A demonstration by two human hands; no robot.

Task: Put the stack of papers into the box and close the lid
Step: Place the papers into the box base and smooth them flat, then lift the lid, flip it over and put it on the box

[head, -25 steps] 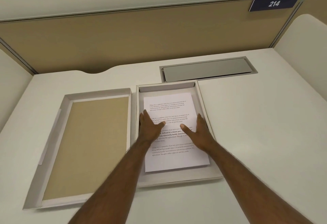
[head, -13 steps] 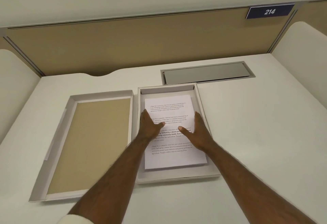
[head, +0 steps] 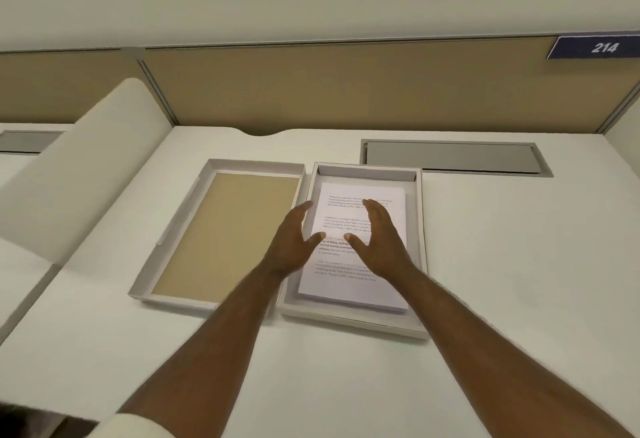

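A stack of printed white papers (head: pixel 353 285) lies flat inside the shallow white box (head: pixel 417 230) at the middle of the desk. The box's lid (head: pixel 225 230) rests upside down just left of it, its tan inner face showing. My left hand (head: pixel 294 240) hovers over the box's left wall and the stack's left edge, fingers spread, holding nothing. My right hand (head: pixel 379 237) is raised above the middle of the stack, fingers apart and empty. Both hands hide part of the printed text.
A grey cable hatch (head: pixel 453 157) is set into the desk behind the box. A tan partition (head: pixel 346 91) with a blue 214 sign (head: pixel 602 47) runs along the back. A curved white divider (head: pixel 86 167) stands at the left, near the lid.
Both hands have lifted off the papers, fingers spread. My left hand has shifted toward the stack's left edge. The camera view has turned to the left.
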